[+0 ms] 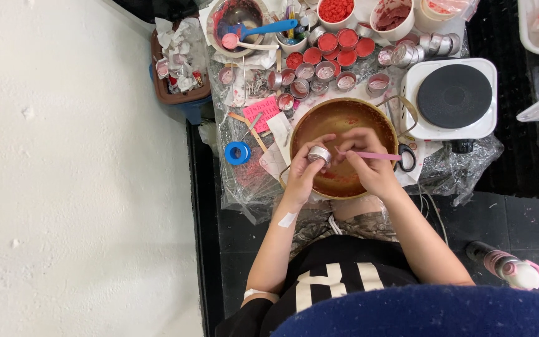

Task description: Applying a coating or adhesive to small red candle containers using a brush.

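Small craft workshop, floor-level bench.
Plastic-covered worktop [254,187] is crowded with small metal tins [319,72] at 12 o'clock; an electric hotplate [453,97] is seen at 2 o'clock, a scrap bin [179,62] at 10 o'clock.

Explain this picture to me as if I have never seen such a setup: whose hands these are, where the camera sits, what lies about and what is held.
There is no machine here. A person works with two bare hands, and the one picture comes from a camera worn on their head, looking straight down.

The left hand holds a small silver tin cup in its grip. The right hand holds a thin pink stick, its tip pointing at the cup. Both hands hover over a round golden bowl with red residue inside.

Beyond the bowl lie many more small tins, some filled red, some pale. A white single hot plate stands to the right, a blue tape roll to the left, and scissors beside the bowl. Clear plastic sheeting covers the surface.
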